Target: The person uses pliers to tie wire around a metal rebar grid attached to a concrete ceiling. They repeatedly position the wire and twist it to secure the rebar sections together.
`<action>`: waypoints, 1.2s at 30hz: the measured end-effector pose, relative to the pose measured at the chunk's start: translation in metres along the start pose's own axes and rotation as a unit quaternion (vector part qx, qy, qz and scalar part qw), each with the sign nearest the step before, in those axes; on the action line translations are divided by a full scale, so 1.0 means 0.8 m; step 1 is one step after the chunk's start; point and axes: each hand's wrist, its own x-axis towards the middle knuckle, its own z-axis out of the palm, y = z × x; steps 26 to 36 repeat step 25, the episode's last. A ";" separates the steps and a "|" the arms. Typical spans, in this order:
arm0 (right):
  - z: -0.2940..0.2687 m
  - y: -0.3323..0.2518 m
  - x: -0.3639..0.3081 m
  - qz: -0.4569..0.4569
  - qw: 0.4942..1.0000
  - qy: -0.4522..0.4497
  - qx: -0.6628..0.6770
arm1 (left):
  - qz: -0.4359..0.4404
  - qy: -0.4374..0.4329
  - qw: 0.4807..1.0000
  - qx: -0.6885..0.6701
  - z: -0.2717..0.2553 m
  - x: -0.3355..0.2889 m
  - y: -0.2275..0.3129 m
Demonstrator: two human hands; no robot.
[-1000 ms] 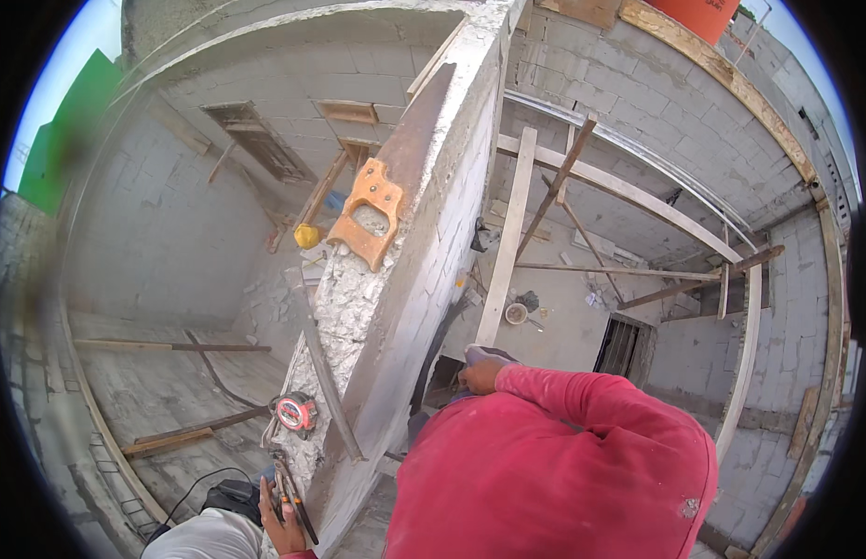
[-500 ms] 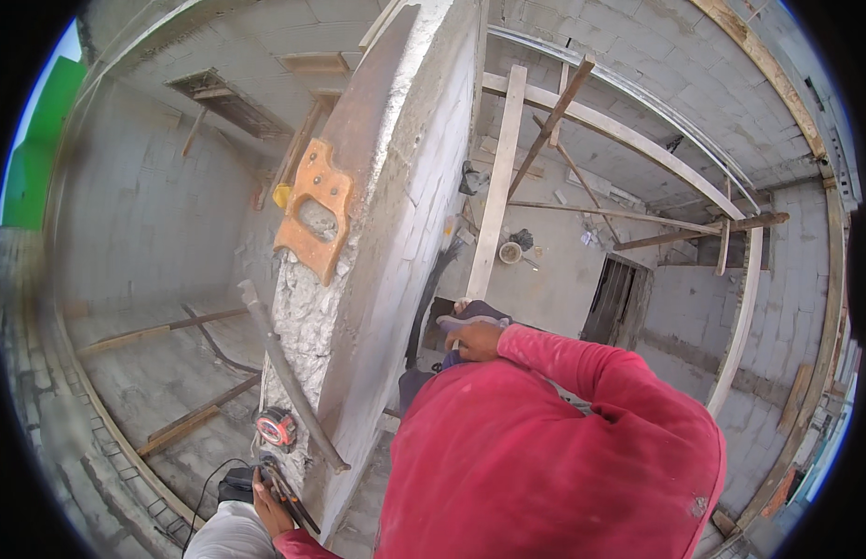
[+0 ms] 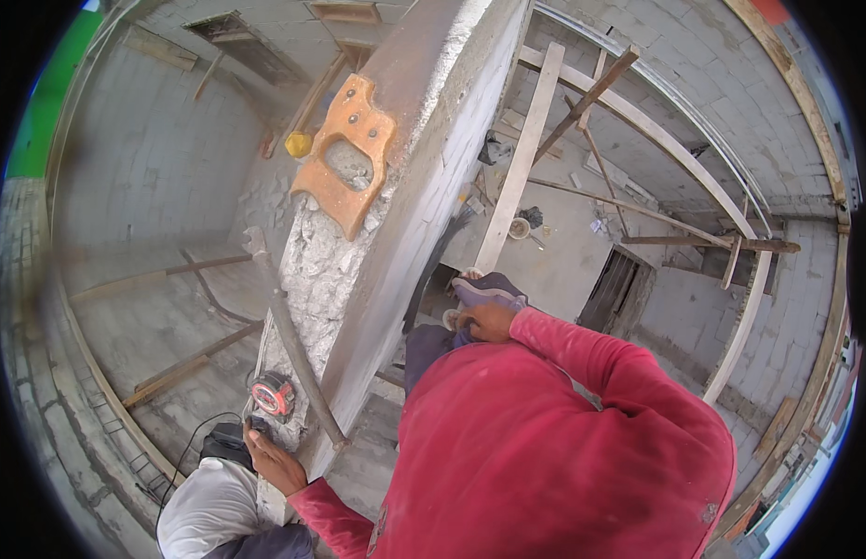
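My left hand [image 3: 277, 462] lies with its fingers stretched out on the wall's top, beside a black object with a thin cord [image 3: 228, 445] whose kind is unclear. Just beyond the fingertips is a red and black tape measure [image 3: 272, 394]. A handsaw with a wooden handle [image 3: 357, 197] rests farther along the wall top. Between them, a grey rod or stick [image 3: 296, 349] slants across the rough edge. Down on the right side, my right hand [image 3: 490, 322] is curled next to a grey-purple shoe [image 3: 493, 290]; its fingertips are partly hidden, and what they grip cannot be made out.
The broken concrete wall top [image 3: 326, 270] runs away from me, with a drop on both sides. A long pale plank [image 3: 521, 163] and wooden props [image 3: 587, 102] stand to the right. A bucket [image 3: 519, 228] is on the floor below. White cloth [image 3: 209, 512] bulges at lower left.
My left hand has opened out flatter; the dark-handled tool beneath it no longer shows. My right hand stays by the shoe. The view has shifted, so the saw appears closer.
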 end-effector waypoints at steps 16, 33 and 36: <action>0.030 0.059 0.051 -0.009 0.998 -0.030 0.052 | -0.001 0.108 0.991 0.084 0.034 -0.006 -0.014; -0.024 0.315 0.302 0.171 0.977 0.127 0.027 | 0.035 0.118 0.985 0.123 0.108 0.048 -0.024; -0.024 0.315 0.302 0.171 0.977 0.127 0.027 | 0.035 0.118 0.985 0.123 0.108 0.048 -0.024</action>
